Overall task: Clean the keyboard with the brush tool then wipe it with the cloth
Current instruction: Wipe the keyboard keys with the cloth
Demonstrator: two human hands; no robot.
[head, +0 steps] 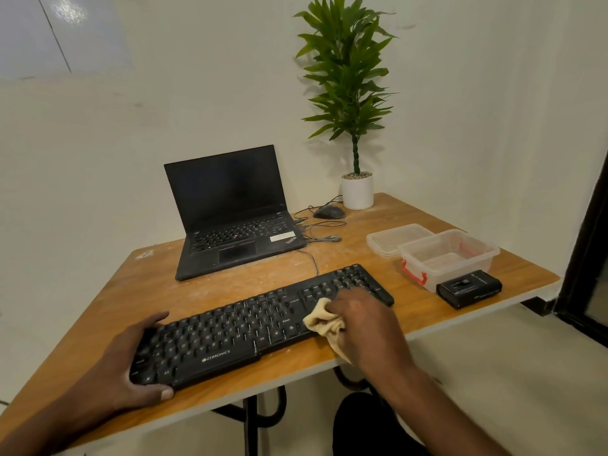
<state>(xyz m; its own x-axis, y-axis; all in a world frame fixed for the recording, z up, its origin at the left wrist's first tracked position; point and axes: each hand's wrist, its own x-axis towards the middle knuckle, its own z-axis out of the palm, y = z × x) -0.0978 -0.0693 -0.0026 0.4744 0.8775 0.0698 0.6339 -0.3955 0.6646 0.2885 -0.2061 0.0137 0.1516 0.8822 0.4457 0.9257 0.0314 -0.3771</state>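
A black keyboard (237, 327) lies slanted across the near part of the wooden table (158, 284). My left hand (131, 366) grips its left end, fingers over the far edge and thumb on the near edge. My right hand (365, 324) holds a bunched beige cloth (324, 322) down on the keys near the right part of the keyboard, between the main block and the number pad. A small black case (468, 287) sits near the table's right edge; I cannot tell whether it is the brush tool.
An open black laptop (230, 212) stands behind the keyboard, with a mouse (329, 212) and cables to its right. A potted plant (357, 189) is at the far corner. A clear plastic box (450, 256) with red clips and its lid (394, 238) sit at the right.
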